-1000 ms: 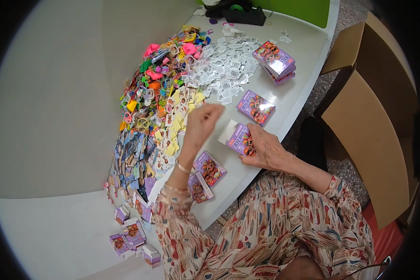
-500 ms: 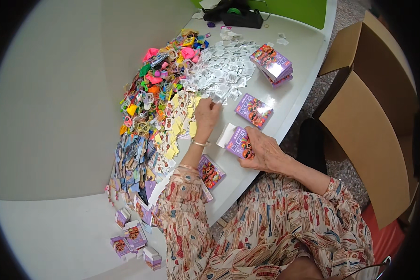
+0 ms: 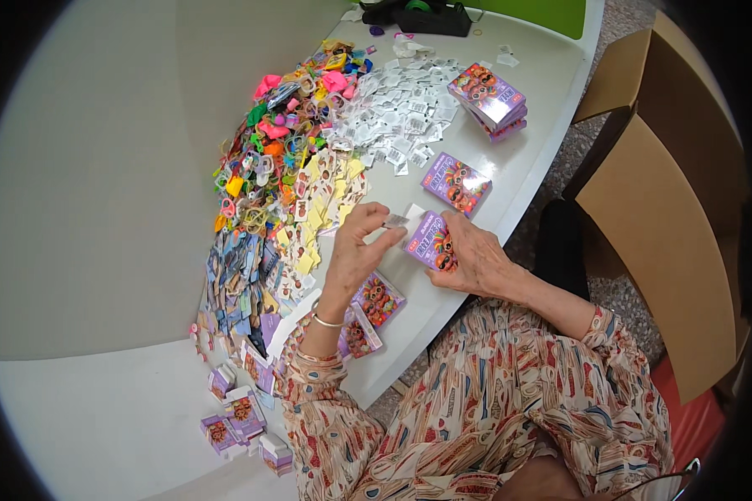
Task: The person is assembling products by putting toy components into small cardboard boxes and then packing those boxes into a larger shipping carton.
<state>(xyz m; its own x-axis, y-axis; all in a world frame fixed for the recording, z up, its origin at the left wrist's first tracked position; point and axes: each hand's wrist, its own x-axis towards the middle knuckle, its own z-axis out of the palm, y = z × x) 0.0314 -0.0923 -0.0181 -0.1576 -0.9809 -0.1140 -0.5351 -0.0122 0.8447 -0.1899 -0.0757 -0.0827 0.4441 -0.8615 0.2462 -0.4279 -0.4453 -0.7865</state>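
Purple box, unclosed
Left fingers pinched packet; right fingers clamped box; closed boxes stood near surface's right edge.

- Left hand has drawn back from the white packets to the open end of the held box.
- Its fingertips now pinch one small packet.

Purple carton; small whitish packet.
Carton: picture side up, white end flap unfolded. Packet: just beside carton's flap end.
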